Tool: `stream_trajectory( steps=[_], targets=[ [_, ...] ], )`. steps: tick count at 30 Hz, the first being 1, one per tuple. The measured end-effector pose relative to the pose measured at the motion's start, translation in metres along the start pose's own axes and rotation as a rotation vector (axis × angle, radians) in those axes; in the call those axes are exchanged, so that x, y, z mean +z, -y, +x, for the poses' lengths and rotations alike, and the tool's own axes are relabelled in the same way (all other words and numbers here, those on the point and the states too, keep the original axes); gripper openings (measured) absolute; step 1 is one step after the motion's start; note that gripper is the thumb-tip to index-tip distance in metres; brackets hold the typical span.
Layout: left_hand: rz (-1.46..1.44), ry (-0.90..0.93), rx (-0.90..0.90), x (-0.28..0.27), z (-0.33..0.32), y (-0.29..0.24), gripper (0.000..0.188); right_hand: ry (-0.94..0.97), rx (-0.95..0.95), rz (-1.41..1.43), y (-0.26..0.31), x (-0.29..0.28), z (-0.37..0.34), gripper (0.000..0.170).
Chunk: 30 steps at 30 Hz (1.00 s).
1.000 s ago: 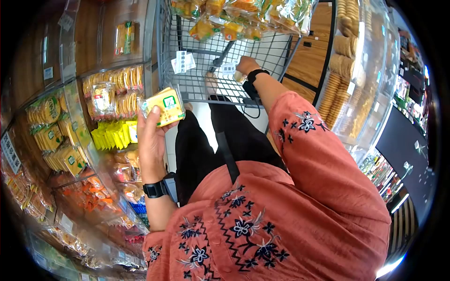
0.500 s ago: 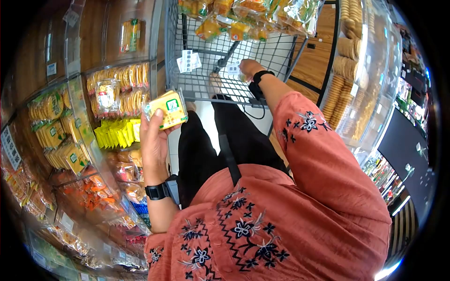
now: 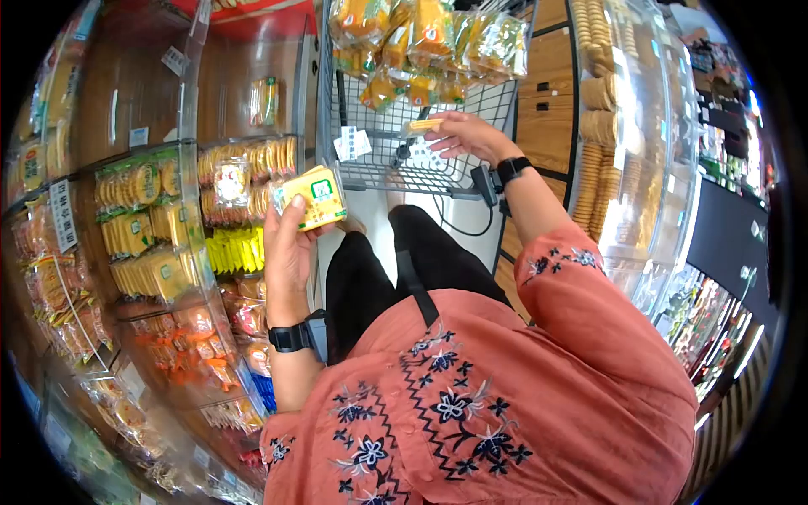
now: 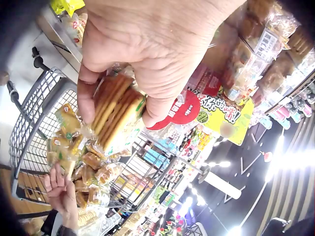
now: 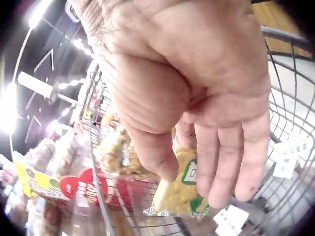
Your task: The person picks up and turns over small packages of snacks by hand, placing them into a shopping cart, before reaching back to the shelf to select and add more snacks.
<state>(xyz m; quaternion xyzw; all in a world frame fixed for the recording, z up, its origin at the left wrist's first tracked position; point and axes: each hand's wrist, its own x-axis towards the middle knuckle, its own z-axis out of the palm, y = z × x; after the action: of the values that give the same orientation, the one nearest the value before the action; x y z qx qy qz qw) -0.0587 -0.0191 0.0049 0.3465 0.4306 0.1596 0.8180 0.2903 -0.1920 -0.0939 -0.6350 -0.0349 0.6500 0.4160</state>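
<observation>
A cracker stack (image 3: 310, 199) and a cracker packet (image 3: 423, 124) at the shopping cart (image 3: 326, 93).
Your left hand (image 3: 286, 252) pinches the stack, thumb on its upper face, near the cart's corner and the shelf (image 3: 225, 93). Your right hand (image 3: 475, 137) pinches the packet between thumb and index finger, its other fingers extended, above the cart's wire mesh. Bagged snacks (image 3: 432, 34) lie at the cart's far end.
</observation>
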Motion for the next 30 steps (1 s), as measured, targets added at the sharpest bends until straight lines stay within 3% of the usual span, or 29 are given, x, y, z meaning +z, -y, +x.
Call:
stream_trajectory(
  steps=[4, 8, 9, 11, 19, 30],
  targets=[
    [-0.017, 0.017, 0.039, 0.005, -0.013, -0.017, 0.05, 0.026, -0.151, 0.096, 0.031, 0.042, -0.064, 0.05],
    [-0.009, 0.052, 0.109, 0.005, -0.032, -0.03, 0.042, -0.002, -0.206, 0.164, 0.05, 0.081, -0.098, 0.018],
    [-0.01, 0.054, 0.125, 0.006, -0.038, -0.032, 0.043, 0.05, -0.238, 0.167, 0.052, 0.084, -0.101, 0.017],
    [-0.014, 0.049, 0.16, 0.009, -0.049, -0.034, 0.045, 0.163, -0.296, 0.167, 0.054, 0.088, -0.102, 0.017],
    [-0.006, 0.036, 0.266, 0.051, -0.085, -0.025, 0.042, 0.191, -0.411, 0.114, 0.077, 0.087, -0.154, 0.026],
    [0.017, 0.065, 0.34, 0.106, -0.117, -0.011, 0.045, 0.223, -0.58, 0.142, 0.065, 0.064, -0.211, 0.033]
  ],
)
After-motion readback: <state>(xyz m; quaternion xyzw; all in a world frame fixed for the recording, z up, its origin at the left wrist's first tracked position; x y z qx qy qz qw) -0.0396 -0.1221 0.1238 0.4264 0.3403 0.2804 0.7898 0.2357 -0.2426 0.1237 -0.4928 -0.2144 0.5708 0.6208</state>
